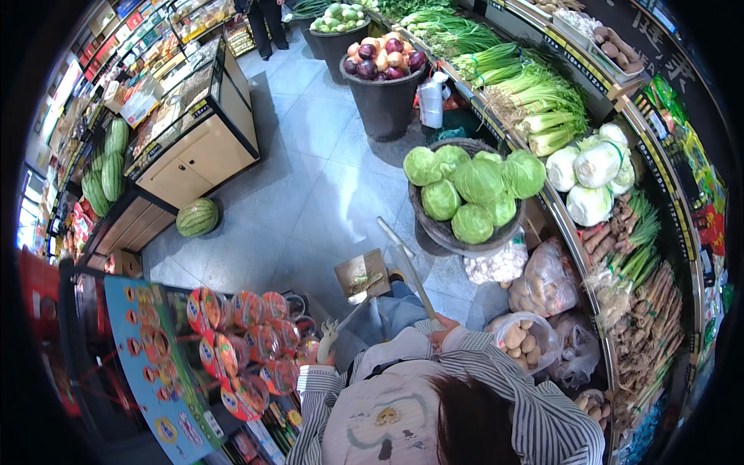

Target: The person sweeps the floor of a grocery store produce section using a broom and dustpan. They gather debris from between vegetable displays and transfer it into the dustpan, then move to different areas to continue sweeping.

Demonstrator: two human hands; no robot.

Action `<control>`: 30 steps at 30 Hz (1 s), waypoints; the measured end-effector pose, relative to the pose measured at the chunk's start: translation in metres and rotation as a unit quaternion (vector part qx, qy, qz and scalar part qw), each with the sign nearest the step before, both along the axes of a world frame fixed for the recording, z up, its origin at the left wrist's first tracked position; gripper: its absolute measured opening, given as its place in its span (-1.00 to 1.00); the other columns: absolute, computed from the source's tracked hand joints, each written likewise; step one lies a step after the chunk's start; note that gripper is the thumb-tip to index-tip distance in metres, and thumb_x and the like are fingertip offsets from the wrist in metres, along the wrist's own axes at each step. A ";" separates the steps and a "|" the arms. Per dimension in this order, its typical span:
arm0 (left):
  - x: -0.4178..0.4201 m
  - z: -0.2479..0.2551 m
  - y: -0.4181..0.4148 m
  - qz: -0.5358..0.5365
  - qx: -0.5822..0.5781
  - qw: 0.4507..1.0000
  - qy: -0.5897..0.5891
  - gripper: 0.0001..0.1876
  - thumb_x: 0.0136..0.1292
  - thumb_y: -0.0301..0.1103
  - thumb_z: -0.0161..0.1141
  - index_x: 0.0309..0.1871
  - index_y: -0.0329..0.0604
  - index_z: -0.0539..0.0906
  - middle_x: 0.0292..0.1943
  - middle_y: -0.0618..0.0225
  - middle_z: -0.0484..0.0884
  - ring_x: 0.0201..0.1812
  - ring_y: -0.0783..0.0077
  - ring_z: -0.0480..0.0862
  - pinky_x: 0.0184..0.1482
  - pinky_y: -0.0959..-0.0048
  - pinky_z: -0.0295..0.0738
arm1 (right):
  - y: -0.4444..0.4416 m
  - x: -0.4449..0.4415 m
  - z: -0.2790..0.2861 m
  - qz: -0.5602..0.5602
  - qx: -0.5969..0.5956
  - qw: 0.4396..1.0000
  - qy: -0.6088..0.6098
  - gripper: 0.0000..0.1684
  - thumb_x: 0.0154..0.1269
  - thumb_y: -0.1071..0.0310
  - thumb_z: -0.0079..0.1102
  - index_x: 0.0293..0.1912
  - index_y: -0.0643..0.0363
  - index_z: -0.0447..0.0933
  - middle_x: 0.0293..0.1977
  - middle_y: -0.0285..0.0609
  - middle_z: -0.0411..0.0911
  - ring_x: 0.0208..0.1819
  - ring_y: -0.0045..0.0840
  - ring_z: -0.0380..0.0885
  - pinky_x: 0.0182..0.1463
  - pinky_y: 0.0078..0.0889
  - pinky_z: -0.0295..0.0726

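Note:
My left hand (326, 358) is closed around the pale grip of a long-handled dustpan (381, 282), just right of the packaged bowls. The grip has tooth-like prongs at its top. Green and pale scraps (365, 281) lie in the pan, which is low, near my foot. In my right hand (445, 332) is a pale long-handled tool (417, 285) with a narrow bar at its far end. That bar reaches over the floor, left of a tub of green cabbages (478, 180). Its kind cannot be settled from this angle.
Bags of potatoes (523, 344) and a bag of garlic (494, 264) stand to my right, below a vegetable shelf (572, 256). Ahead is a bucket of onions (383, 104). A watermelon (197, 218) lies on the tiled floor (308, 180). Packaged bowls (250, 343) hang at left. Another person (264, 26) stands far ahead.

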State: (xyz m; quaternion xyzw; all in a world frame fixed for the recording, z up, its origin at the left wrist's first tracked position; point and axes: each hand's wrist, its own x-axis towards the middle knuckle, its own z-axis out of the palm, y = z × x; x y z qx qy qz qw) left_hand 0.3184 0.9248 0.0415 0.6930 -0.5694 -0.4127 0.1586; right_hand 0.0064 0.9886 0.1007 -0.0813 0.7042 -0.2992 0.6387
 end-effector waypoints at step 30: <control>-0.116 0.014 -0.529 -0.135 0.003 0.979 -0.151 -0.65 -0.18 -0.17 0.16 -0.34 -0.23 0.50 -0.53 0.15 0.52 -0.46 0.35 0.52 -0.38 0.44 0.37 | -0.421 -0.094 -0.011 -0.295 0.000 0.954 -0.054 -0.37 -0.15 0.56 0.00 0.01 0.07 0.14 -0.66 -0.19 0.33 -0.72 -0.59 0.27 -0.75 -0.51 0.31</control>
